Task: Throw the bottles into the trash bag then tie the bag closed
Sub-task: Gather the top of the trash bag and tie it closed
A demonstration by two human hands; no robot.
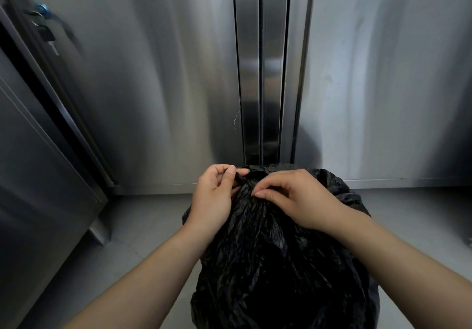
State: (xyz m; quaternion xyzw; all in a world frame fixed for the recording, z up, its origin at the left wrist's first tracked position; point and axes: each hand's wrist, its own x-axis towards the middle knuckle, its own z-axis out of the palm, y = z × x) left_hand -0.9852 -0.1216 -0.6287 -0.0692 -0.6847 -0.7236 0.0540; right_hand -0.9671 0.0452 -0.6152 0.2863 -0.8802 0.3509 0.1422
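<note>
Trash bag (268, 265) before steel cabinets (153, 73), keys (47, 37); left hand (212, 196), right hand (298, 198), fingers (270, 193) pinching bag top

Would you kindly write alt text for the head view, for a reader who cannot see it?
The left hand and right hand pinch the gathered top of a black trash bag standing on a grey floor. Stainless steel cabinet doors rise behind it, keys hanging from one lock.

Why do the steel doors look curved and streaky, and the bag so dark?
Head view: the wide-angle lens bows the steel doors toward the edges; soft light smears in vertical streaks on their metal; the black trash bag shows only faint glints on its creases; the hanging keys look blurred.
</note>
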